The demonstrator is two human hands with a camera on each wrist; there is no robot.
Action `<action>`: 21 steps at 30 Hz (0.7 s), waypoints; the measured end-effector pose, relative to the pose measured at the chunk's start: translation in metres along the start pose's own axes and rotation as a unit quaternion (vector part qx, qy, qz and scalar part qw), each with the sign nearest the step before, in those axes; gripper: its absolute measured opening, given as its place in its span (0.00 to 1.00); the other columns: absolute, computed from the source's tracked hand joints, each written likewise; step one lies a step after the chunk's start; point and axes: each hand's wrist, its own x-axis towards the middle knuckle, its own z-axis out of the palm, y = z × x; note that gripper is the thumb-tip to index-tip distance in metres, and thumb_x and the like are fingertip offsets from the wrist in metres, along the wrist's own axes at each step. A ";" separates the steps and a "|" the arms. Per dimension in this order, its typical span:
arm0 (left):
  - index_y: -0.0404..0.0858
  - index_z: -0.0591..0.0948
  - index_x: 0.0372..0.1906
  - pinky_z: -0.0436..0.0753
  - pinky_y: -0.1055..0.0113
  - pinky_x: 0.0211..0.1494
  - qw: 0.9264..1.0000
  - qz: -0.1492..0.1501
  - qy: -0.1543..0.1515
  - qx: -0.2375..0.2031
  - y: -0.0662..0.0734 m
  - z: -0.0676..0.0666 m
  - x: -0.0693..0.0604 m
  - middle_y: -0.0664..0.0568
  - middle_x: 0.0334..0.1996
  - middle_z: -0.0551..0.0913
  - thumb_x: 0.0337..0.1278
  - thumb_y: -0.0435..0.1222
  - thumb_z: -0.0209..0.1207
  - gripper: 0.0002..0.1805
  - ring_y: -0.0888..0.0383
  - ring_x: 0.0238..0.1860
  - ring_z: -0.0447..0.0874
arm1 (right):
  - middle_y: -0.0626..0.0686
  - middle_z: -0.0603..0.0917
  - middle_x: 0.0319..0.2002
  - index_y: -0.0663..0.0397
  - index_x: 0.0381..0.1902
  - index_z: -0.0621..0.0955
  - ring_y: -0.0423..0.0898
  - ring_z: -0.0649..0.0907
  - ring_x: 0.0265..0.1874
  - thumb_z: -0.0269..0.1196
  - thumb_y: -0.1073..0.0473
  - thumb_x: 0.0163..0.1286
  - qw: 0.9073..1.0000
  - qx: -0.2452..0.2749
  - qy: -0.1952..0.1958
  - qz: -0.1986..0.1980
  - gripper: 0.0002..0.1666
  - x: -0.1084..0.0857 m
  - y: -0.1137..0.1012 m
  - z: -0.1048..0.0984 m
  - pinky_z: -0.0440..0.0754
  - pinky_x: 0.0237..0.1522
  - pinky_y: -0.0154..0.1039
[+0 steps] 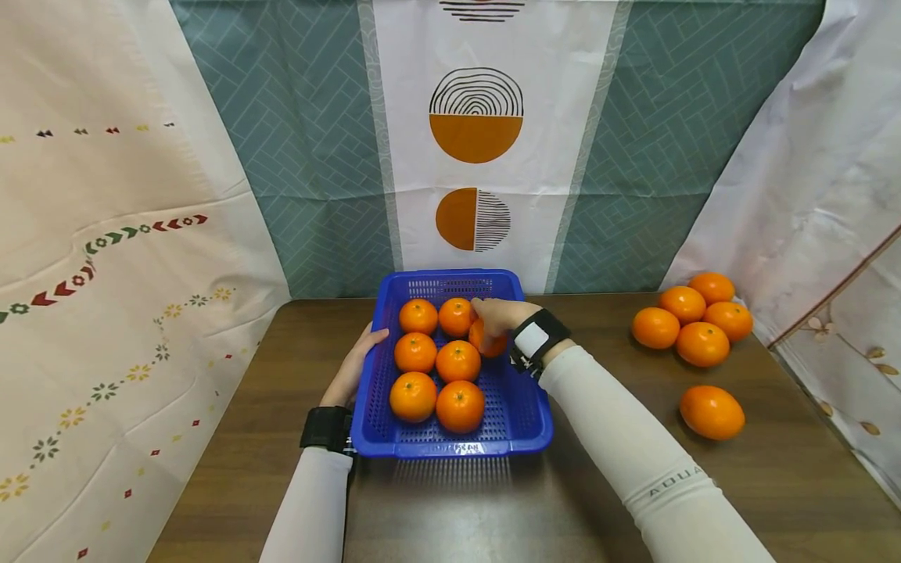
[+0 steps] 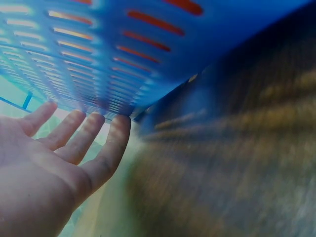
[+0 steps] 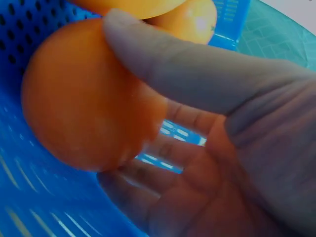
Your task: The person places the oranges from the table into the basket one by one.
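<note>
White-sleeved right forearm [image 1: 626, 438] foremost; its right hand [image 1: 498, 314] curls fingers [image 3: 128, 195] around a round, glossy orange fruit [image 3: 84, 108] inside a blue slotted plastic basket [image 1: 454, 449].
Settling that fruit beside the others seems the step in hand; the next move likely calls for loosening the grip gently. Six similar oranges [image 1: 458, 361] fill two columns there. The left hand [image 1: 352, 363], fingers extended, touches the basket's outer side. Rightward on the brown wooden bench [image 1: 450, 516], five oranges [image 1: 702, 344] cluster, one orange [image 1: 712, 412] apart.

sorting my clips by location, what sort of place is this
Probably a makeshift indoor workspace, though the wider room isn't shown: a brown wood-look table, patterned cloths hung behind and beside it, and a blue basket holding oranges.
</note>
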 end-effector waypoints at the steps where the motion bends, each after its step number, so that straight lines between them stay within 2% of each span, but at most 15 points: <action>1: 0.57 0.43 0.84 0.72 0.37 0.69 1.000 -0.001 -0.002 -0.002 0.001 0.000 0.000 0.42 0.81 0.53 0.83 0.50 0.43 0.35 0.36 0.74 0.63 | 0.63 0.77 0.59 0.61 0.62 0.72 0.56 0.76 0.60 0.79 0.60 0.60 1.000 0.001 -0.003 0.001 0.38 0.001 0.000 0.001 0.75 0.63 0.48; 10: 0.53 0.42 0.85 0.70 0.37 0.71 1.000 0.010 -0.008 0.002 0.002 0.001 0.001 0.41 0.82 0.51 0.83 0.49 0.41 0.36 0.36 0.74 0.62 | 0.64 0.77 0.58 0.64 0.63 0.71 0.56 0.76 0.60 0.79 0.61 0.59 1.000 0.017 0.003 0.004 0.40 0.001 0.001 0.004 0.74 0.64 0.48; 21: 0.57 0.44 0.84 0.74 0.38 0.68 1.000 -0.001 0.007 0.005 -0.007 -0.005 0.005 0.42 0.80 0.55 0.83 0.52 0.42 0.35 0.37 0.72 0.66 | 0.64 0.75 0.58 0.61 0.62 0.71 0.55 0.75 0.56 0.78 0.61 0.60 1.000 0.020 -0.001 0.006 0.37 0.000 0.002 0.003 0.75 0.61 0.48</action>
